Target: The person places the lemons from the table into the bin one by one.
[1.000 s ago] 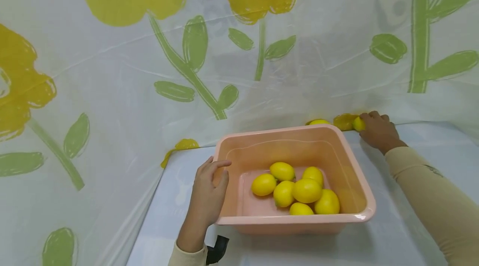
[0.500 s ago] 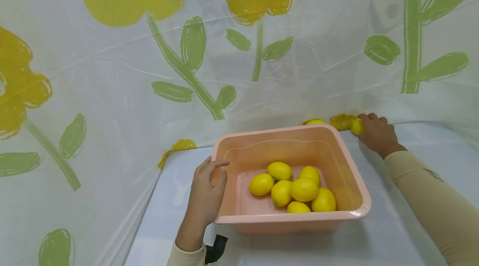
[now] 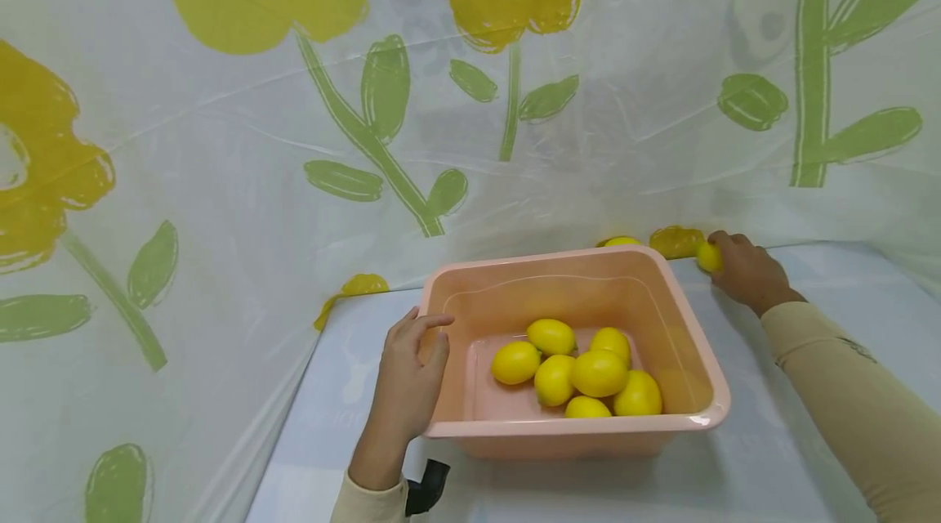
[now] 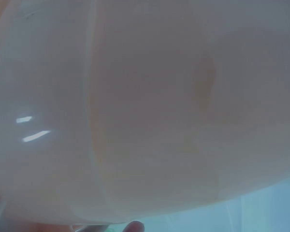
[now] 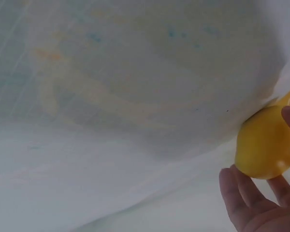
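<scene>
Left hand on the tub, right hand on a lemon at the back of the desk.
Nearest, the left hand (image 3: 407, 388) rests against the left rim of the pink tub (image 3: 684, 319), its grip loose, fingers curved over the edge and clasping nothing. The tub stands on the desk (image 3: 764, 458) with six lemons (image 3: 599, 373) heaped on its floor. Farther back, the right hand (image 3: 746, 271) has its grip closed around one lemon (image 3: 709, 257), which lies on the desk against the flowered sheet (image 3: 220, 180), just behind the tub's far right corner. Another lemon (image 3: 622, 242) peeps over the far rim.
</scene>
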Demonstrator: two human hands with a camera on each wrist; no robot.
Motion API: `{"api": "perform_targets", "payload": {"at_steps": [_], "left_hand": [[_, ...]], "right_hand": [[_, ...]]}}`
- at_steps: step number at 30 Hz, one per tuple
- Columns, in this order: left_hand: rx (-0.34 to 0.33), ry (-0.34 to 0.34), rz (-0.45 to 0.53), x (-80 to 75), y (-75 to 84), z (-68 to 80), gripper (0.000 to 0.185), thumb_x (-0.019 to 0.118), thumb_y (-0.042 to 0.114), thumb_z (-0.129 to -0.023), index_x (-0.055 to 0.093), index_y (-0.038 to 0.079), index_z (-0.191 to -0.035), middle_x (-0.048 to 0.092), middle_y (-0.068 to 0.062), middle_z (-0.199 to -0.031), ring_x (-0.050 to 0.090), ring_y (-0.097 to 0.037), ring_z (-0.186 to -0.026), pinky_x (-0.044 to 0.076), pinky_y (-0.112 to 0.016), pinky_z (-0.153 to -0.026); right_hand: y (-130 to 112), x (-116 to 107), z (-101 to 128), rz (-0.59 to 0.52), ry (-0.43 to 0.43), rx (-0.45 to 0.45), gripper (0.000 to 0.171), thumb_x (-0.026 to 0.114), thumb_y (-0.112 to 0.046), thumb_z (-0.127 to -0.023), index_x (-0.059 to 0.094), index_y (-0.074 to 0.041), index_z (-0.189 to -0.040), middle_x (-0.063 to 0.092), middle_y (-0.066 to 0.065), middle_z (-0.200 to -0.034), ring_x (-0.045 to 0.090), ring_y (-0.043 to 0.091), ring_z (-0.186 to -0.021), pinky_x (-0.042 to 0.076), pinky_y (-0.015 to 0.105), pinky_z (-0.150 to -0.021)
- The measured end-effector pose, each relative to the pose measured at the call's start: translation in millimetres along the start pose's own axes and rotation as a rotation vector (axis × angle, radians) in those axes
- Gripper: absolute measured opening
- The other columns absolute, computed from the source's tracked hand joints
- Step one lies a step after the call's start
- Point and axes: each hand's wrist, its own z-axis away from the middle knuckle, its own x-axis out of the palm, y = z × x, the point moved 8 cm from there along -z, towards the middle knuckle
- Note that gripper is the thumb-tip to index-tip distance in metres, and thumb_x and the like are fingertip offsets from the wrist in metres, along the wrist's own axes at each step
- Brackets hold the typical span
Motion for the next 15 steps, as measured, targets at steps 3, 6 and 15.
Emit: {"api": "perform_targets", "payload": {"at_steps": [3, 6, 15], "left_hand": [[0.000, 0.004, -0.002, -0.6, 0.1, 0.3, 0.027, 0.054, 0.023, -0.099, 0.070, 0.015, -0.120, 0.056, -0.011, -0.145, 0.031, -0.029, -0.149, 0.032, -0.065, -0.113], [0.010, 0.010, -0.006, -1.0, 0.8, -0.3, 0.027, 0.055, 0.022, -0.099, 0.070, 0.015, -0.120, 0.056, -0.012, -0.144, 0.032, -0.030, -0.149, 0.032, -0.066, -0.113], [0.014, 0.013, -0.009, -1.9, 2.1, -1.6, 0.026, 0.054, 0.020, -0.099, 0.071, 0.016, -0.119, 0.056, -0.013, -0.144, 0.032, -0.031, -0.149, 0.033, -0.066, -0.112]], "right_hand": [[1.7, -1.3, 1.9, 0.003, 0.002, -0.002, 0.055, 0.059, -0.011, -0.090, 0.035, 0.007, -0.136, 0.042, 0.043, -0.126, 0.054, 0.059, -0.096, 0.047, 0.071, -0.079], [3.7, -3.1, 4.2, 0.001, 0.016, 0.006, 0.054, 0.060, -0.013, -0.090, 0.036, 0.007, -0.134, 0.045, 0.042, -0.123, 0.053, 0.058, -0.093, 0.047, 0.069, -0.077], [6.7, 0.7, 7.8, -0.020, 0.043, -0.001, 0.057, 0.062, -0.014, -0.090, 0.035, 0.011, -0.134, 0.048, 0.045, -0.120, 0.059, 0.054, -0.094, 0.046, 0.068, -0.084]]}}
